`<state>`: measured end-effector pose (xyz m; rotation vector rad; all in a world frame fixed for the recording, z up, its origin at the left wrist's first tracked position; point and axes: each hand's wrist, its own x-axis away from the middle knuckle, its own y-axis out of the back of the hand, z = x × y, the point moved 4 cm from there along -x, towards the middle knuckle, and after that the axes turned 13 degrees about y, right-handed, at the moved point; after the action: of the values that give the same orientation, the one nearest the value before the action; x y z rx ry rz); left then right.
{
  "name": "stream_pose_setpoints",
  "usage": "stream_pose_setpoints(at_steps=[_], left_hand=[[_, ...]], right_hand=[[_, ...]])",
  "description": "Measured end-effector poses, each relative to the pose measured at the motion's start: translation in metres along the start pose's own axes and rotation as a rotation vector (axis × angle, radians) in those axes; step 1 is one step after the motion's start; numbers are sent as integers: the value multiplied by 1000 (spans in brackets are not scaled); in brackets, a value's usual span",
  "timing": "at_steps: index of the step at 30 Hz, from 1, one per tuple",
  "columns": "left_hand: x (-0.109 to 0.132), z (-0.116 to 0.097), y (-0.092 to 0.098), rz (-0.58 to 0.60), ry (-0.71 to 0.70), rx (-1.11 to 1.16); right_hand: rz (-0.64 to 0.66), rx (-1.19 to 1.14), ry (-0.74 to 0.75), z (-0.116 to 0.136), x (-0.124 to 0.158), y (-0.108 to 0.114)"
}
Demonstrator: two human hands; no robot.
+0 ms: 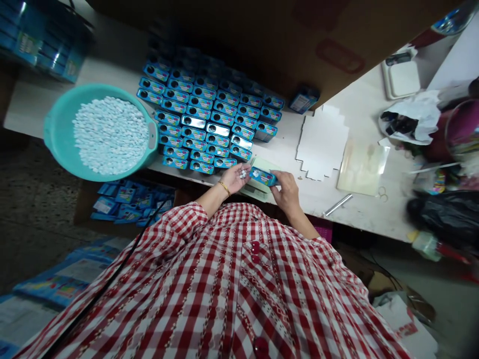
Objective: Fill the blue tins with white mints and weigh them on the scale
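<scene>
Cupped palm up, my left hand (234, 180) holds a few small white pellets (243, 174). Just to its right, a blue printed tin (262, 176) is gripped at its right end by my right hand (286, 190). White bits show at the tin's opening. Both hands are over a pale green flat object (265, 163) at the table's front edge, mostly hidden by them. Rows of similar blue tins (200, 132) stand beyond my left hand, most with a dark round hole on top. A turquoise basin (56, 132) full of white pellets sits at the left.
A large cardboard box (292, 55) stands behind the tins. On the right lie a white card sheet (322, 142), a yellowish sheet (362, 167), a metal tube (338, 204) and a white plastic bag (426, 112). Below the table at left, a box holds blue packets (127, 202).
</scene>
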<state>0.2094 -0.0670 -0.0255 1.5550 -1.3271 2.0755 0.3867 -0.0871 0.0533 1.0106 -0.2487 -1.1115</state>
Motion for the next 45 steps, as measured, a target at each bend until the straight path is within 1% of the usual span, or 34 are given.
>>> stream_pose_setpoints(at_steps=[2, 5, 8, 10, 11, 14, 18, 20, 22, 26, 29, 31, 35, 38, 43, 45], left_hand=[[3, 0, 2, -3, 0, 10], [9, 0, 6, -29, -21, 14], [17, 0, 12, -92, -45, 9], [24, 0, 17, -131, -51, 12], [27, 0, 19, -142, -53, 16], [36, -1, 24, -143, -66, 27], [41, -5, 28, -136, -89, 44], [41, -6, 28, -131, -95, 45], [41, -7, 28, -122, -96, 36], [42, -9, 27, -114, -115, 4], [45, -9, 27, -112, -136, -12], [47, -10, 27, -111, -148, -16], [50, -11, 29, -111, -167, -10], [50, -12, 30, -107, -165, -5], [49, -14, 32, -119, -157, -15], [49, -15, 33, -124, -157, -15]], right_hand=[[-104, -141, -85, -13, 6, -6], [-196, -399, -246, -39, 14, -32], [-239, -547, -358, -59, 20, -60], [-238, -577, -384, -65, 23, -70], [-232, -585, -387, -67, 26, -72], [-196, -622, -380, -69, 35, -66], [-166, -579, -344, -65, 47, -36], [-216, -520, -351, -65, 51, -21], [-288, -465, -371, -67, 53, -10], [-381, -376, -394, -72, 53, -3], [-407, -318, -380, -72, 52, 0], [-382, -280, -361, -69, 50, 2], [-282, -245, -306, -60, 46, 0], [-202, -229, -244, -53, 41, -8], [-41, -148, -115, -43, 26, -28], [3, -119, -70, -40, 20, -33]])
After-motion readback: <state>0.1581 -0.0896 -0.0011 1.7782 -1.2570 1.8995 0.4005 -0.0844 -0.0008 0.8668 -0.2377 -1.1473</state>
